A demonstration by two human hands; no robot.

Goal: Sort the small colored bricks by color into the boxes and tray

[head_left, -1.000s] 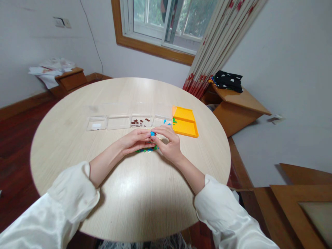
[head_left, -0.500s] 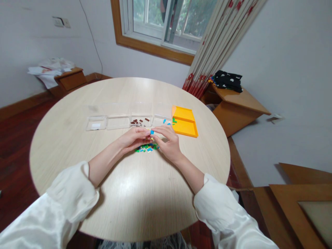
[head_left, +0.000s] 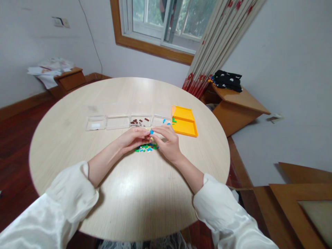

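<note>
Between my fingertips, over the middle of the table, is a small blue toy brick [head_left: 151, 132]. My left hand [head_left: 134, 138] comes from the left with its fingers closed on the brick. My right hand [head_left: 168, 142] pinches the same brick from the right with thumb and forefinger. Just below and partly behind my hands lies a pile of small bricks [head_left: 145, 148] in green, blue, yellow and white. Several brown bricks [head_left: 135, 122] lie in an open clear box beyond my left hand. A few blue pieces [head_left: 164, 121] sit in the clear box beside it.
Clear lidded boxes [head_left: 118, 128] stand open in a row across the round table [head_left: 129, 200]. At the row's right end is an open yellow box [head_left: 185, 131], with green bricks [head_left: 174, 120] at its left edge. A wooden cabinet [head_left: 233, 107] stands beyond the table, right.
Both hands stay in nearly the same place, still holding the blue brick. The view has shifted very slightly.
</note>
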